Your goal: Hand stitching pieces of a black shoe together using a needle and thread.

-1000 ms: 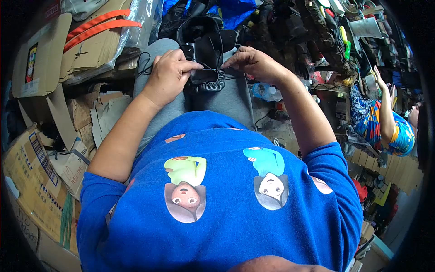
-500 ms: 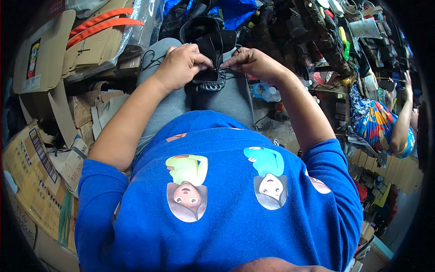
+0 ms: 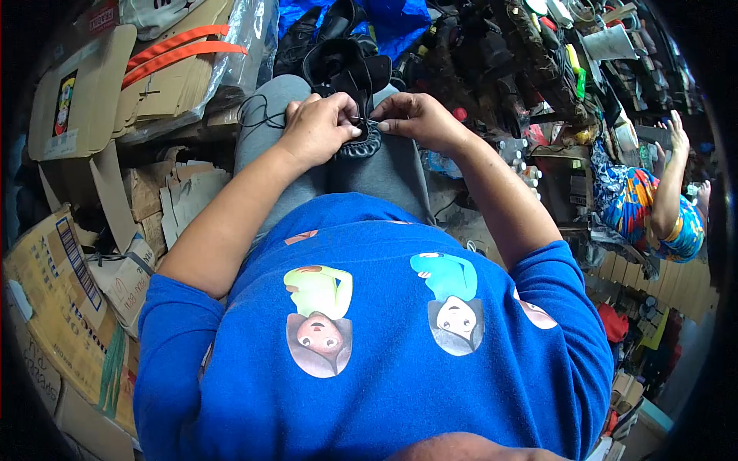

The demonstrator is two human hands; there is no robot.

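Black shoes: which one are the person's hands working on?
The black shoe on the lap, with left hand and right hand at its gathered front; the other black shoes lie beyond it, near blue sheeting.

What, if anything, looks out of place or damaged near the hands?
Nothing looks spilled or clearly damaged. Untidy: a loose black cord lies in loops over the grey left trouser leg, beside the left hand. The black leather-like piece is puckered along its near end, perhaps by design.

2 hands (image 3: 319, 128), 1 held black shoe upper (image 3: 360, 147), 2 orange strips (image 3: 211, 47), 1 co-worker (image 3: 642, 201).
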